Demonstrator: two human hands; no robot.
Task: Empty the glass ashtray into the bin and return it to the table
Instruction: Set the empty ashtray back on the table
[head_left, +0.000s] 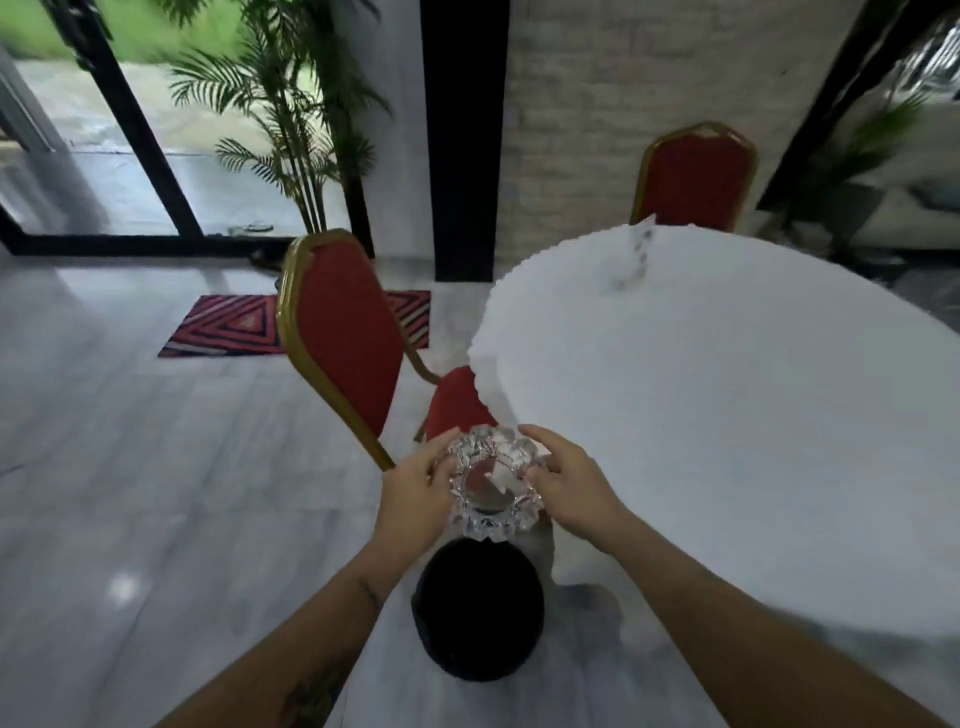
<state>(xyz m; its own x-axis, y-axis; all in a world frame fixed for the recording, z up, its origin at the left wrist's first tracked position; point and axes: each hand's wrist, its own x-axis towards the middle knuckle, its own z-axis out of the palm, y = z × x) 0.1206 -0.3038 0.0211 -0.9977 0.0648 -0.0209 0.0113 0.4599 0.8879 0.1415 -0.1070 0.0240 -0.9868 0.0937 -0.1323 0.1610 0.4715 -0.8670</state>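
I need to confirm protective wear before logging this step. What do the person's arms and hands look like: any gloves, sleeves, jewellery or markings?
Both arms are bare as far as the picture shows: no sleeves and no gloves. The left hand and right hand show no rings, and no watch or bracelet shows at the wrists. The left forearm carries dark tattoo markings, a small one near the wrist and a larger one lower down; the blur hides their design.
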